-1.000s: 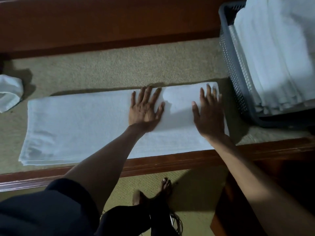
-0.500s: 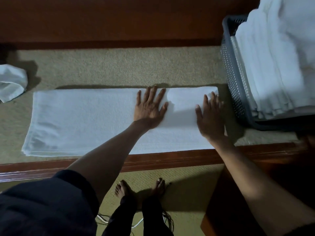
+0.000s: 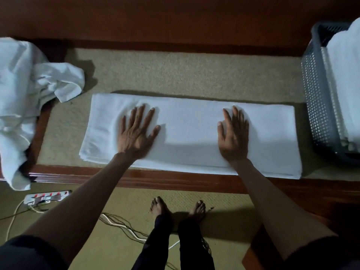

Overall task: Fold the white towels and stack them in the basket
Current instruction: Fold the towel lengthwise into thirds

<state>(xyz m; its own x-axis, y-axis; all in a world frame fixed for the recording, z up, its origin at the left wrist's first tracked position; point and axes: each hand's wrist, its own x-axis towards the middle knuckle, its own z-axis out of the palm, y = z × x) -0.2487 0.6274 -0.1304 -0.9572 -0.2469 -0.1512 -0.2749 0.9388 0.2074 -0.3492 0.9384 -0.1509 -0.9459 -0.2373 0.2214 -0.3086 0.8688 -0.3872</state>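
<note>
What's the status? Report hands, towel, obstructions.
Left hand and right hand both flat, pressing the long folded towel. Towel lies on the carpet, not yet in the gray basket. Nothing between towel and basket; unfolded towels heaped far left.

Basket (image 3: 316,106): right side cut by frame edge. Stacked towels (image 3: 344,78) inside run off frame, count unreadable. Crumpled towels (image 3: 23,90) cut by left edge. Left hand (image 3: 136,133) fingertips blurred. Left hand and right hand (image 3: 233,137) cover patches of folded towel (image 3: 191,133). Power strip (image 3: 46,197) detail too small. Cables (image 3: 120,227) vanish behind legs (image 3: 165,240).
</note>
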